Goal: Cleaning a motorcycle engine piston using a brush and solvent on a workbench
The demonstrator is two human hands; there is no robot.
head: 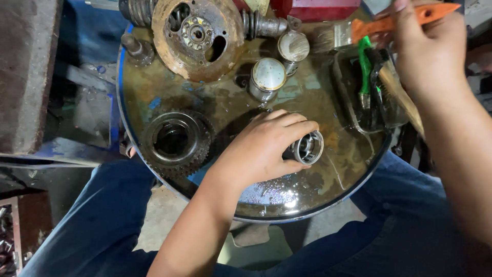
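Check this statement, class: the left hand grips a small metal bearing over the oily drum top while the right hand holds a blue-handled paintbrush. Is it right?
Not quite. In the head view the right hand holds an orange-handled paintbrush, not blue. The left hand does grip the small metal bearing over the oily drum top.

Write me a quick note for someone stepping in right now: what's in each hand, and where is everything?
Left hand: grips a small metal bearing ring over the oily drum top.
Right hand: holds an orange-handled brush above the dark tray.
On the drum: large gear, rusty disc, two pistons.
Done: ring picked up. Left: cannot tell whether the ring is brushed yet.
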